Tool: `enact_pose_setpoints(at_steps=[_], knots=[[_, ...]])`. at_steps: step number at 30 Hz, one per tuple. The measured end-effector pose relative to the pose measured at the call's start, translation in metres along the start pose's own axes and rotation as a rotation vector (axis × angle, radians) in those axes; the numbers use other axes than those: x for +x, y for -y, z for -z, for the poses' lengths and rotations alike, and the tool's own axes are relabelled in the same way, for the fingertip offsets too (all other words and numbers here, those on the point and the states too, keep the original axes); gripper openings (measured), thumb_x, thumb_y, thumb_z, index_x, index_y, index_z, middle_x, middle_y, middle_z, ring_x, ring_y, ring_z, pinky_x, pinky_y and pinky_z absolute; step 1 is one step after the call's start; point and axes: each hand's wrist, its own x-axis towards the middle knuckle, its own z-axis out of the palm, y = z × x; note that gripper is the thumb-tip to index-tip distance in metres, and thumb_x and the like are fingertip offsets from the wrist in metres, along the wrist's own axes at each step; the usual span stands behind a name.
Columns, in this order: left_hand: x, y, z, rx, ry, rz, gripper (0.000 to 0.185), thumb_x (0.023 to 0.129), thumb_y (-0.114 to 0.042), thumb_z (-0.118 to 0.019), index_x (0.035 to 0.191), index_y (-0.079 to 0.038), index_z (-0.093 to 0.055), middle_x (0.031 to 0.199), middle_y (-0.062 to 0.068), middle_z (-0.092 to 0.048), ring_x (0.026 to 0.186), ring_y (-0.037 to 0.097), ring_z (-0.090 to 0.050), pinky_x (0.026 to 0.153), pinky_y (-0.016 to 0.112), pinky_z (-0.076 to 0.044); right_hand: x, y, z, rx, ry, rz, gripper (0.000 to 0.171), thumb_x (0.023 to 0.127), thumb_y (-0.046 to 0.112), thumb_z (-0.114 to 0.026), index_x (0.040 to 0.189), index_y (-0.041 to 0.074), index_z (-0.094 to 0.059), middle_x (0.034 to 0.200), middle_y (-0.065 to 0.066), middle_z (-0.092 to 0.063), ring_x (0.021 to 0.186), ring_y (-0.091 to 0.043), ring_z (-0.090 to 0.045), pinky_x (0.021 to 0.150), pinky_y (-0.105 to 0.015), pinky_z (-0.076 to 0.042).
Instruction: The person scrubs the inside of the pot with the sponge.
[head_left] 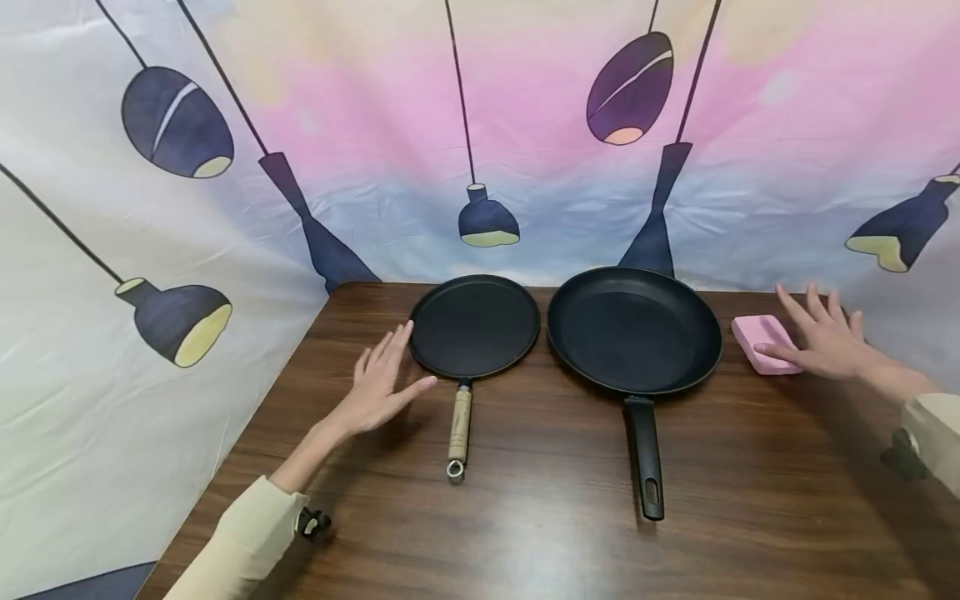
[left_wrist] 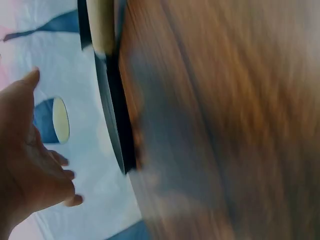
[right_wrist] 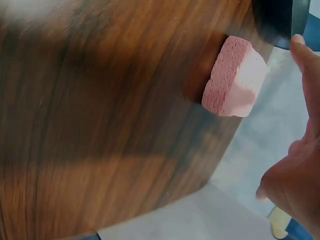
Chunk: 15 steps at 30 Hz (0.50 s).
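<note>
My left hand (head_left: 378,390), fingers spread, hovers beside a flat black crepe pan (head_left: 476,327) with a wooden handle (head_left: 460,423). In the left wrist view the pan (left_wrist: 114,115) stands apart from the hand (left_wrist: 32,155), which holds nothing. At the right of the head view, my right hand (head_left: 834,340) is over a pink sponge (head_left: 761,340), its thumb overlapping the sponge's edge. The right wrist view shows the sponge (right_wrist: 235,77) lying on the table with a gap to the hand (right_wrist: 300,165).
A larger black frying pan (head_left: 633,333) lies between the crepe pan and the sponge, its black handle (head_left: 645,458) pointing toward me. All three rest on a brown wooden table (head_left: 540,517). Behind hangs a cloth backdrop (head_left: 375,100) printed with lamps.
</note>
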Motion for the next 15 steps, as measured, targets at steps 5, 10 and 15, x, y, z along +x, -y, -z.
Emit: enact_pose_setpoints(at_steps=[5,10,15], knots=[[-0.006,-0.018,-0.005,-0.219,0.082,0.029,0.091,0.101,-0.038,-0.063,0.166,-0.022,-0.002,0.170,0.020,-0.016,0.155,0.046,-0.015,0.120,0.077,-0.016,0.007,-0.003,0.001,0.106,0.075,-0.003,0.098,0.102,0.046,-0.057,0.160,-0.001,0.008,0.154,-0.049,-0.010,0.138,-0.071,-0.018,0.107,-0.082,-0.024],[-0.009,-0.031,-0.006,-0.362,0.186,0.114,0.083,0.103,-0.034,-0.061,0.165,-0.016,-0.009,0.163,0.028,-0.030,0.153,0.047,-0.023,0.121,0.071,-0.025,0.016,-0.003,-0.003,0.051,0.053,0.025,0.084,0.102,0.042,-0.059,0.155,-0.012,-0.021,0.144,-0.051,-0.033,0.129,-0.068,-0.036,0.103,-0.078,-0.036],[-0.012,-0.039,-0.012,-0.503,0.246,0.186,0.080,0.104,-0.026,-0.061,0.164,-0.009,-0.011,0.155,0.029,-0.039,0.140,0.045,-0.046,0.108,0.057,-0.050,0.022,-0.002,-0.011,0.030,0.008,0.045,0.076,0.100,0.039,-0.063,0.145,-0.015,-0.036,0.133,-0.051,-0.044,0.121,-0.066,-0.045,0.098,-0.075,-0.042]])
